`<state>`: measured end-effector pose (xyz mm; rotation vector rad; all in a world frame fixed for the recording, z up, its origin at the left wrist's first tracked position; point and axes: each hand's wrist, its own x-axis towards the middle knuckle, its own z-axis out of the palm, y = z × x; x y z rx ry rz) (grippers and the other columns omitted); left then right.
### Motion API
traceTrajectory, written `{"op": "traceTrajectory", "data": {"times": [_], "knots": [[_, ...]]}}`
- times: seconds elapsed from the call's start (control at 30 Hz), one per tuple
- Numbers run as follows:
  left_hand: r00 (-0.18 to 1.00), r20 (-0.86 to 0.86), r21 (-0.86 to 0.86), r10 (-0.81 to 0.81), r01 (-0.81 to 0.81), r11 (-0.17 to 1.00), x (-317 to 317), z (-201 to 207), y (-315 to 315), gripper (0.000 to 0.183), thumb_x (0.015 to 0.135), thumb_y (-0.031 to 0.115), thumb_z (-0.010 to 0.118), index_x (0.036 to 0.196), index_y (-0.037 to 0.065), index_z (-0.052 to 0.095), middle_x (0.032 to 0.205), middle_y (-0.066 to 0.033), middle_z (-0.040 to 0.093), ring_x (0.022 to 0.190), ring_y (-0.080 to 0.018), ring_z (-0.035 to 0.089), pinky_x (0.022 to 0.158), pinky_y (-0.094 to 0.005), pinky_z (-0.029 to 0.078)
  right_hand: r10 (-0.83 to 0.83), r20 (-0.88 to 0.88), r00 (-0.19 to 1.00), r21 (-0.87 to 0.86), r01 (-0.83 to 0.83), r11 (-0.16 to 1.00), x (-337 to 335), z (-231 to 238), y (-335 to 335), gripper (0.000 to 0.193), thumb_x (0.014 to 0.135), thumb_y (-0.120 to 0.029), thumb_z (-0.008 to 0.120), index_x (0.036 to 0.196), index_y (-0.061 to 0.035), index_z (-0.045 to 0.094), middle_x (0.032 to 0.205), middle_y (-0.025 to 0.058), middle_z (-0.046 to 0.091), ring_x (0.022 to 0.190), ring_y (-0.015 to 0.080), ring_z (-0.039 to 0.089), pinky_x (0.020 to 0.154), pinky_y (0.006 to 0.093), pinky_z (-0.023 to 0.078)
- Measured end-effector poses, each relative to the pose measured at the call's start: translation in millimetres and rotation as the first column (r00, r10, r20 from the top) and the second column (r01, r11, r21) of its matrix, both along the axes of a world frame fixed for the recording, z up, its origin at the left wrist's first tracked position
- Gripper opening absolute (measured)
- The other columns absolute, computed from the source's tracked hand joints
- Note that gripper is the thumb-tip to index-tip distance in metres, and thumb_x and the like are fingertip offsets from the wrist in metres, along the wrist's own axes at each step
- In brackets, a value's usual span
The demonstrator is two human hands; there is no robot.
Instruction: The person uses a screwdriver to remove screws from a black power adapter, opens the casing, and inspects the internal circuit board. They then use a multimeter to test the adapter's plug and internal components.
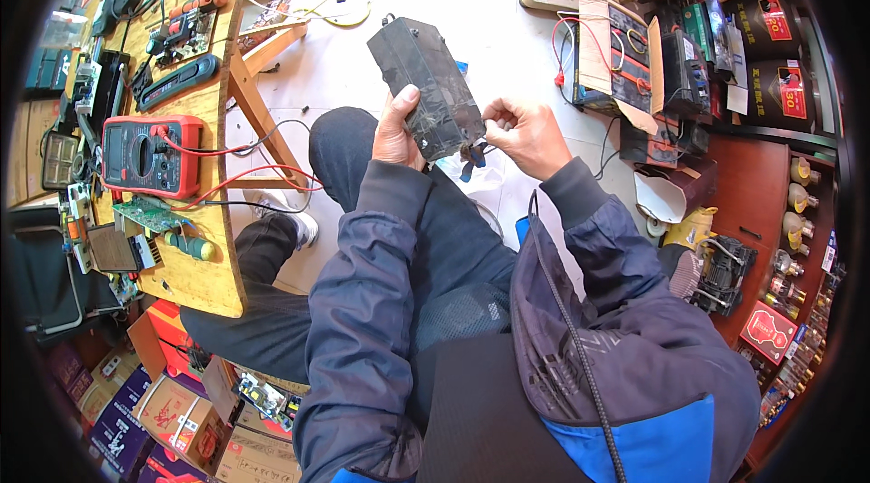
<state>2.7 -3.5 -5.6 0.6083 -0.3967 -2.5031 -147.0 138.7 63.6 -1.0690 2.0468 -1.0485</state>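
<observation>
From my feed, the black box [428, 89], a scuffed oblong, is held aslant between both hands. Below its near end shows a pale, translucent container [485, 177]; I can't make out its contents. Well to its right, open cardboard [593, 21] surrounds a dark unit [625, 53] with red wires. I see the left hand [399, 131] clamped on its left side, thumb uppermost. The right hand [527, 134], wrist bent inward, pinches thumb against forefinger at its near end, by a dark strip [471, 157]; what's between them I can't tell.

Open floor [503, 39] past box [433, 75], bench [210, 270] (left) obstructing
</observation>
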Motion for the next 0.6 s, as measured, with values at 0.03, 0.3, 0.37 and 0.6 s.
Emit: {"op": "traceTrajectory", "data": {"times": [0.03, 0.3, 0.37, 0.6], "knots": [[1.000, 0.009, -0.021, 0.019, -0.019, 1.000, 0, 1, 1, 0.049, 0.097, 0.029, 0.072, 0.133, -0.002, 0.059, 0.120, -0.0168, 0.073, 0.107, -0.0278, 0.075, 0.097, -0.0432, 0.062, 0.005, -0.019, 1.000, -0.003, -0.005, 1.000, 1, 0, 0, 0.013, 0.083, -0.003, 0.072, 0.094, 0.0033, 0.072, 0.073, 0.0034, 0.065, 0.068, 0.0086, 0.059, 0.065, 0.0253, 0.050], [1.000, 0.006, 0.006, 0.025, -0.025, 1.000, -3, 8, 0, 0.047, 0.098, 0.029, 0.072, 0.132, 0.000, 0.060, 0.118, -0.0147, 0.073, 0.105, -0.0265, 0.074, 0.096, -0.0422, 0.062, -0.010, -0.075, 0.997, -0.048, 0.006, 0.999, 1, -6, -2, 0.011, 0.085, -0.001, 0.070, 0.094, 0.0031, 0.072, 0.075, 0.0045, 0.067, 0.069, 0.0100, 0.063, 0.066, 0.0260, 0.052], [1.000, -0.002, 0.019, 0.013, -0.012, 1.000, -3, 7, -1, 0.051, 0.098, 0.028, 0.070, 0.137, 0.001, 0.055, 0.121, -0.0154, 0.071, 0.108, -0.0271, 0.073, 0.095, -0.0433, 0.063, -0.001, -0.033, 0.999, -0.025, 0.000, 1.000, -5, -11, 2, 0.012, 0.085, 0.000, 0.069, 0.096, 0.0027, 0.071, 0.079, 0.0033, 0.068, 0.072, 0.0096, 0.064, 0.067, 0.0254, 0.052], [0.999, -0.013, 0.104, 0.041, -0.039, 0.994, -4, 0, -3, 0.044, 0.099, 0.029, 0.070, 0.131, 0.001, 0.058, 0.116, -0.0138, 0.072, 0.105, -0.0265, 0.074, 0.093, -0.0438, 0.063, -0.231, 0.171, 0.958, -0.022, 0.238, 0.971, -61, -70, -10, 0.020, 0.084, -0.009, 0.073, 0.100, 0.0028, 0.072, 0.086, 0.0087, 0.075, 0.077, 0.0130, 0.071, 0.071, 0.0278, 0.057]]}}
